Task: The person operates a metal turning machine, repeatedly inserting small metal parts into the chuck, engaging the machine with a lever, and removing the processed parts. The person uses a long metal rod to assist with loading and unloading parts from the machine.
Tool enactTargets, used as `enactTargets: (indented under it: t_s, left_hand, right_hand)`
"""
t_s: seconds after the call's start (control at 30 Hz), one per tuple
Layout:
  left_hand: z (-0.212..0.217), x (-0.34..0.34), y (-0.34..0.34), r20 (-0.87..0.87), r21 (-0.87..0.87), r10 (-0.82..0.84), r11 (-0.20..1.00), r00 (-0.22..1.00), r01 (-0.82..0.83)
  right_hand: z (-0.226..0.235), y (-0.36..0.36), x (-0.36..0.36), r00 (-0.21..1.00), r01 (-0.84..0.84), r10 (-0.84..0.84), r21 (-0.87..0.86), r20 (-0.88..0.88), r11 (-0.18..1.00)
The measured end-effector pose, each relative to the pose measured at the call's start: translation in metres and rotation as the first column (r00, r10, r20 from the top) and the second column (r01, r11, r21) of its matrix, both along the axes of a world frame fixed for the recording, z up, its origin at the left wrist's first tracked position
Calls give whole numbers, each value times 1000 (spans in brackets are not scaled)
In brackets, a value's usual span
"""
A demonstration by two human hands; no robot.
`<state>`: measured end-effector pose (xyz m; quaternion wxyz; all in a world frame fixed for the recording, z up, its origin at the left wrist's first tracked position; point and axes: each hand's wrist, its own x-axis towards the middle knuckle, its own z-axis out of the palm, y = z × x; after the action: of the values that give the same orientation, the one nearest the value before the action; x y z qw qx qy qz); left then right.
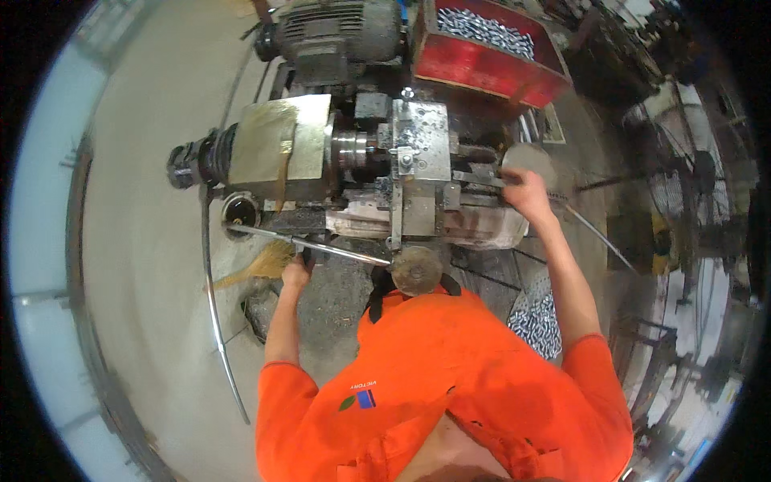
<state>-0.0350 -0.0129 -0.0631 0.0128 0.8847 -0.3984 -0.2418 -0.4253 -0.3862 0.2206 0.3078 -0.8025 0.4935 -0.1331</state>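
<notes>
A lathe-like machine stands before me, with a greenish-yellow metal cover (pixel 273 143), a shiny spindle (pixel 352 149) and a steel block (pixel 423 138) on its carriage. My left hand (pixel 296 273) is closed around a short dark handle at the machine's near side, just below a long bright lever rod (pixel 333 251). The handle is mostly hidden by the fingers. At the machine's right end my right hand (pixel 527 193) has its fingers closed on the end of a flat metal bar (pixel 479 178); a pale round disc (pixel 532 161) lies right behind that hand.
A red bin (pixel 482 71) of small shiny metal parts stands at the back, beside a finned motor (pixel 341 34). More such parts (pixel 536 325) lie in a heap near my right side. A straw broom (pixel 261 267), a dark pot (pixel 241 210) and a round knob (pixel 416 270) are close by.
</notes>
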Motion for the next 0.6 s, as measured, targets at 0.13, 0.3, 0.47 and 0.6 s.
enactTargets:
  t_s: [0.13,0.3,0.47,0.6]
  left_hand:
    - [115,44,2,-132,-254,251,927,959,-277]
    - [248,68,96,221,-500,667,704,712,-504]
    - [183,-4,182,249,-288,803,595,541,-751]
    - [198,-76,141,187,-401,863,504,470,-765]
  right_hand:
    - [9,0,115,891,-407,449,-324,65,854]
    - [-9,16,203,764,-642,608,-355,-217,680]
    - [-8,22,221,679,-729,635,-238,-369,642]
    - [-16,24,225,713,-700,632,-260,-303,666]
